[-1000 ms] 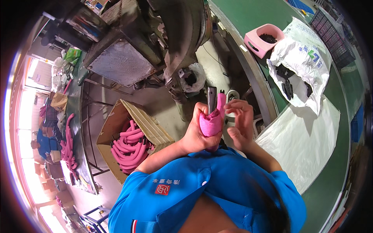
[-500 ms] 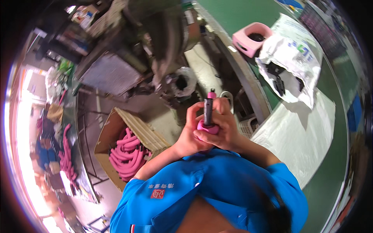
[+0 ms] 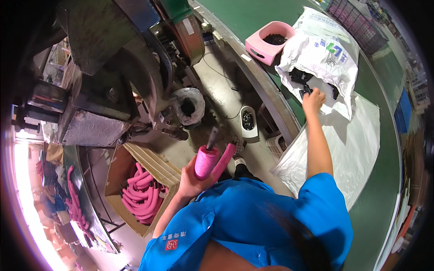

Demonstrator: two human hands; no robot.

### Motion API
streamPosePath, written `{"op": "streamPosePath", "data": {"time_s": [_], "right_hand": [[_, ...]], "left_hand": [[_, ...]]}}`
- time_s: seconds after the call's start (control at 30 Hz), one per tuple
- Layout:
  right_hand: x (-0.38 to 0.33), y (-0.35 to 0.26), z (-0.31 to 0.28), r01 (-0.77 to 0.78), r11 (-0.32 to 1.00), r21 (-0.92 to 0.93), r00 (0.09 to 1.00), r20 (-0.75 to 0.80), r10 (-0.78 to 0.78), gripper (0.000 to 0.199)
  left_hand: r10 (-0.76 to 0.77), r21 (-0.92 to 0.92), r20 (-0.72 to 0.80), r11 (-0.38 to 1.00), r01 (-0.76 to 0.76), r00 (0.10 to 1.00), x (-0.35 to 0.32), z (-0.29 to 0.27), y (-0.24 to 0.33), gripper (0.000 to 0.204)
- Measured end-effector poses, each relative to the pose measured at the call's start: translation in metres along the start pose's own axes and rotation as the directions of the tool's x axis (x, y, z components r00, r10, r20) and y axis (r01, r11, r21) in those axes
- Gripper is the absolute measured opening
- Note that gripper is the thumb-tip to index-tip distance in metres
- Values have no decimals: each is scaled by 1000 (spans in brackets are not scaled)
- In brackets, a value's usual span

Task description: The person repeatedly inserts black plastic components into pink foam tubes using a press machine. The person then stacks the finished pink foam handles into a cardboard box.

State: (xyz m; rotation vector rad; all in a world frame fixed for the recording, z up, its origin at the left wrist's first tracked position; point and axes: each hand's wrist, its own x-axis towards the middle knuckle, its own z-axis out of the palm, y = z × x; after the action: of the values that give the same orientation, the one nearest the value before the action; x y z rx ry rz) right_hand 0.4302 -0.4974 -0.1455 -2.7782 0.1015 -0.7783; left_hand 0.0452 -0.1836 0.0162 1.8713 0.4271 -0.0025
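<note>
A workshop floor lies beside a long green table (image 3: 384, 180). Nearest, the left hand (image 3: 192, 183) grips a pink foam tube (image 3: 212, 161) with a dark rod at its tip. Below sits a cardboard box (image 3: 131, 180) of pink tubes. Farther off, the right hand (image 3: 313, 100) reaches into a white bag (image 3: 330, 49) of black parts; its grip cannot be made out.

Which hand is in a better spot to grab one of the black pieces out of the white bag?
Probably the right hand. It is stretched out to the open white bag, right at the black pieces. The left hand is busy holding pink foam tubes near the body.
</note>
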Motion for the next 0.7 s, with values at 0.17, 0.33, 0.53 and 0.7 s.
{"op": "streamPosePath", "data": {"time_s": [0.17,0.33,0.53,0.7], "right_hand": [[18,44,10,11,994,110,839,540,-69,36],[24,-15,-45,345,831,436,905,81,-418,32],[-66,-171,-216,16,152,988,412,132,-902,39],[-70,-206,-242,153,19,988,219,-15,-976,44]], "left_hand": [[59,138,19,989,-61,998,-10,2,-2,39],[100,51,-25,994,-99,995,-11,-4,7,34],[184,121,31,975,-187,982,-14,-19,22,34],[148,166,18,975,-149,989,-28,-29,25,37]]}}
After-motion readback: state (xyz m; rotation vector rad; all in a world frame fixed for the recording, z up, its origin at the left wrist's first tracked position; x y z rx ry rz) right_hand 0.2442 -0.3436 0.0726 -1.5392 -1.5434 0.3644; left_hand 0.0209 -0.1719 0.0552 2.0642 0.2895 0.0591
